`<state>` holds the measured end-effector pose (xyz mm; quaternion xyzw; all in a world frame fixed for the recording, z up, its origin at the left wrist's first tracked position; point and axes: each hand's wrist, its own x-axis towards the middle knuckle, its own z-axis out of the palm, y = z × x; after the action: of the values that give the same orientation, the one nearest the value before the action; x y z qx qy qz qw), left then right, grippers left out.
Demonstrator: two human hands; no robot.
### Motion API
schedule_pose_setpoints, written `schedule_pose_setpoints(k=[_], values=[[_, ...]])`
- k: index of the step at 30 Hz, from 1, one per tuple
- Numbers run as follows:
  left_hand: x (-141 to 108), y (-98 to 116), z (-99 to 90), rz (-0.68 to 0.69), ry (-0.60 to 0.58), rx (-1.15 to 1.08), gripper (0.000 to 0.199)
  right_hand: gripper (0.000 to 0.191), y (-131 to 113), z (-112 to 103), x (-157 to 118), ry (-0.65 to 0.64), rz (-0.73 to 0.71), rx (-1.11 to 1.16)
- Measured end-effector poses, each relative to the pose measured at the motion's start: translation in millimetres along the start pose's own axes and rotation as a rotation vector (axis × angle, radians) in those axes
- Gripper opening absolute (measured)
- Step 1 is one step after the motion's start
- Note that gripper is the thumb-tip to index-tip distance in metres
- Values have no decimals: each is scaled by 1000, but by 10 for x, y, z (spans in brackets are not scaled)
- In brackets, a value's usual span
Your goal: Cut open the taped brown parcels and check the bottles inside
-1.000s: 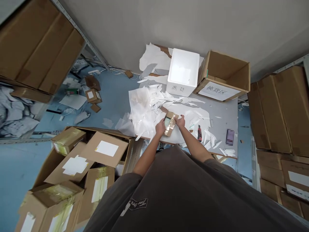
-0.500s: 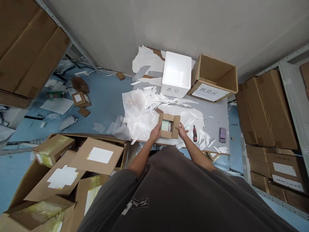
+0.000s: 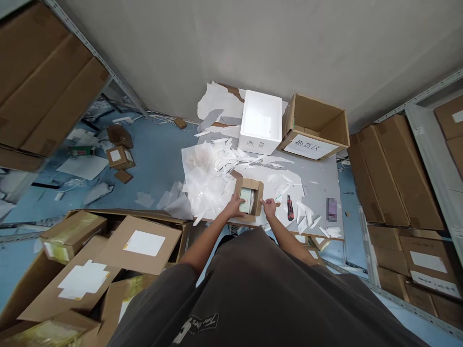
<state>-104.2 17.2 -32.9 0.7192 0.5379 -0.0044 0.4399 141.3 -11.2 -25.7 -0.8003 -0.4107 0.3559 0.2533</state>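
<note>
A small open cardboard box (image 3: 257, 185) sits near the front edge of the table, its flaps folded outward. Inside it lies a pale green flat item (image 3: 246, 199), whose kind I cannot make out, with something whitish beside it. My left hand (image 3: 234, 207) grips the box's left side, fingers over the rim and thumb at the near left corner. On the opposite side my right hand (image 3: 268, 208) has its fingers curled, the tips pinching at the box's right edge. A red and black utility knife (image 3: 290, 208) rests on the table right of that hand.
Torn white paper scraps (image 3: 226, 156) cover much of the table (image 3: 321, 180). At the back stand a white foam box (image 3: 261, 144) and a larger open carton (image 3: 318, 154). A phone-like blurred item (image 3: 331, 209) lies at right. Cartons (image 3: 144, 243) fill the lower left.
The box has come down onto the table and slightly left. My left hand has shifted further over its rim; my right hand has moved to the edge of its right side.
</note>
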Motion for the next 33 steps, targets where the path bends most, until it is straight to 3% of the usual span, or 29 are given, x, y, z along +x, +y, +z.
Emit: schedule_pose_setpoints(k=[2,3,6,8,9,12,15,21,27,30,33], values=[[-74,20,53,-9,10,52,105,14,-128,-2,31,61,-104,-227],[-110,44,84,-3,26,65,101,12,-211,24,40,24,-186,-312],[-213,127,180,29,86,68,50,27,-478,195,50,-329,-518,-486],[-277,162,251,31,120,67,22,42,-619,327,59,-497,-594,-577],[-307,169,290,27,139,67,17,51,-670,377,68,-515,-590,-605],[-377,156,410,13,196,76,13,75,-758,413,120,-374,-574,-601],[-406,128,506,21,244,79,12,81,-839,325,217,-265,-650,-627],[-392,102,554,83,309,43,16,87,-1095,312,464,-253,-673,-892],[-392,104,580,68,334,42,19,89,-1083,472,614,-302,-613,-925],[-398,112,603,58,346,44,20,91,-1034,439,557,-307,-618,-875],[-403,121,634,55,368,8,19,85,-936,366,326,-280,-674,-815]])
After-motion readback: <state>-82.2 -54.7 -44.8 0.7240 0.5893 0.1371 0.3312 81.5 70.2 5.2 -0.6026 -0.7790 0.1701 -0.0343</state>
